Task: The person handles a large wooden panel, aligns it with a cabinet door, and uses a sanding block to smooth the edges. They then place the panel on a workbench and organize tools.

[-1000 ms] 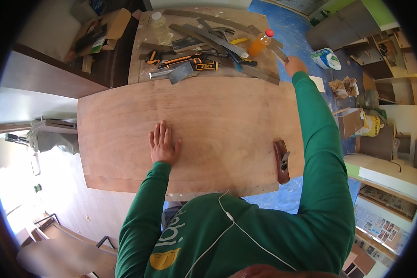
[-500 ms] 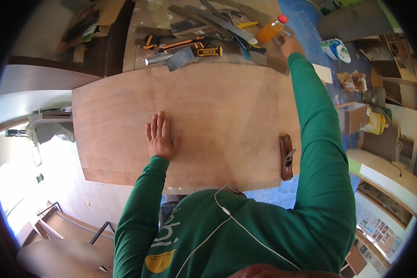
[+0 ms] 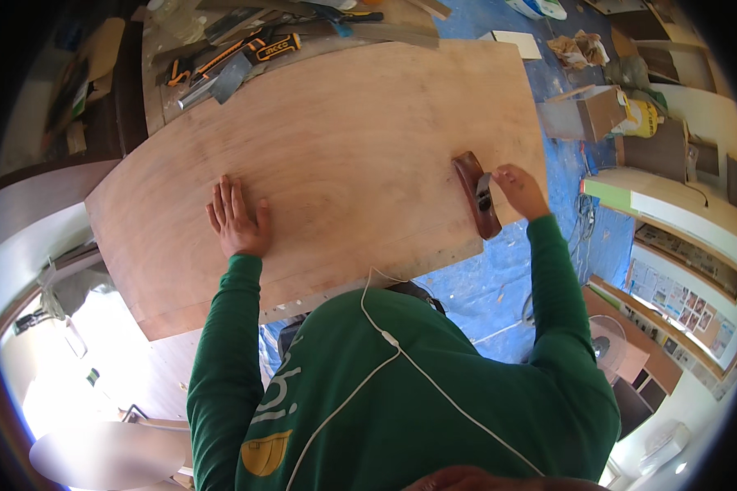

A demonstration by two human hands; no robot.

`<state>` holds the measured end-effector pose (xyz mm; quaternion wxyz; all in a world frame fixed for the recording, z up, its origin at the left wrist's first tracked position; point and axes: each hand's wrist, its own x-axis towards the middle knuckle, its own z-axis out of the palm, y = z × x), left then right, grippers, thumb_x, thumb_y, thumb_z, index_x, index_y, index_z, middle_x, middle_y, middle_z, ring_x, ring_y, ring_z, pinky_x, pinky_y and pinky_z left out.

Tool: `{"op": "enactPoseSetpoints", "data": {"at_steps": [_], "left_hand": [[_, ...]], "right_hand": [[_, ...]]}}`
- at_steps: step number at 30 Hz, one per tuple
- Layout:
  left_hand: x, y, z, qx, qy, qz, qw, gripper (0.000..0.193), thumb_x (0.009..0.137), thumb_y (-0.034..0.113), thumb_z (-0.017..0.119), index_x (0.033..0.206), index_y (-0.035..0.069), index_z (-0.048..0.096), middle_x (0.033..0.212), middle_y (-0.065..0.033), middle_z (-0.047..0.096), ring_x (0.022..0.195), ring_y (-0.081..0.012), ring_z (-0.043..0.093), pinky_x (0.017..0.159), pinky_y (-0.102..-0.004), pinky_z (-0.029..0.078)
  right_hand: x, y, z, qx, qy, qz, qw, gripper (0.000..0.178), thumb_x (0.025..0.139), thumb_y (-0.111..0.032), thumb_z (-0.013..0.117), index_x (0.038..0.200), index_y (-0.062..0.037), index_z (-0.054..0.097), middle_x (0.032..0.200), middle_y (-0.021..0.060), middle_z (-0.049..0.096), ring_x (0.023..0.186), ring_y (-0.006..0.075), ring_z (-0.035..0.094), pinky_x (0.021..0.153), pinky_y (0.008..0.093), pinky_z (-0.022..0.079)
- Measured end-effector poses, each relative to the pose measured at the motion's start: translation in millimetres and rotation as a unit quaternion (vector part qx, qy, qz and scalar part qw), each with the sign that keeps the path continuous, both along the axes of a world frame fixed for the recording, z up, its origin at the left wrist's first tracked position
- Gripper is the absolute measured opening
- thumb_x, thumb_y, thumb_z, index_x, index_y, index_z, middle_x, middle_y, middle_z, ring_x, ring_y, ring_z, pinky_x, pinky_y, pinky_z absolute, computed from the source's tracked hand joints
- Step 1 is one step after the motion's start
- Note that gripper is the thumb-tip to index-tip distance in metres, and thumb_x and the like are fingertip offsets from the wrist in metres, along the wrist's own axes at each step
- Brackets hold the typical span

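Head view | right hand back from far tools, fingers touching wood plane | left hand stays flat, open on plywood

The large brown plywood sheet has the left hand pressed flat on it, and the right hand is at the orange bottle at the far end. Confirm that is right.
Not quite. The head view shows the left hand flat on the large brown plywood sheet, but the right hand is at the reddish-brown wooden hand plane lying near the sheet's right edge, not at a bottle.
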<state>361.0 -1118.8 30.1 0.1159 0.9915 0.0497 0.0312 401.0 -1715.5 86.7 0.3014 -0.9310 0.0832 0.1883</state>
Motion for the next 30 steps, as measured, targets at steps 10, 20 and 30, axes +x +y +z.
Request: {"op": "enactPoseSetpoints", "data": {"at_steps": [10, 20, 30], "left_hand": [[-1, -3, 4, 0.012, -0.002, 0.004, 1.000, 0.069, 0.101, 0.047, 0.054, 0.158, 0.011, 0.040, 0.169, -0.0097, 0.031, 0.158, -0.0292, 0.024, 0.128, -0.0510, 0.012], [-2, -2, 3, 0.011, -0.002, 0.009, 1.000, 0.069, 0.100, 0.048, 0.054, 0.157, 0.012, 0.042, 0.169, -0.0091, 0.031, 0.158, -0.0286, 0.023, 0.129, -0.0501, 0.013], [-1, -3, 9, 0.000, 0.001, 0.006, 1.000, 0.068, 0.100, 0.048, 0.053, 0.157, 0.010, 0.042, 0.170, -0.0093, 0.030, 0.158, -0.0297, 0.022, 0.129, -0.0501, 0.012]], "right_hand": [[-75, 69, 22, -0.101, -0.069, 0.011, 0.992, 0.073, 0.078, -0.033, 0.085, 0.135, 0.0026, 0.055, 0.115, 0.0216, 0.064, 0.109, 0.0417, 0.062, 0.093, 0.0489, 0.051], [-29, 122, 101, 0.707, 0.064, -0.233, 0.665, 0.061, 0.100, -0.043, 0.053, 0.138, 0.0054, 0.053, 0.107, 0.0133, 0.065, 0.098, 0.0276, 0.066, 0.086, 0.0433, 0.053], [-9, 168, 122, 0.702, 0.121, -0.179, 0.679, 0.088, 0.103, -0.073, 0.032, 0.139, 0.0041, 0.055, 0.097, 0.0110, 0.066, 0.078, 0.0224, 0.067, 0.068, 0.0379, 0.056]]}}
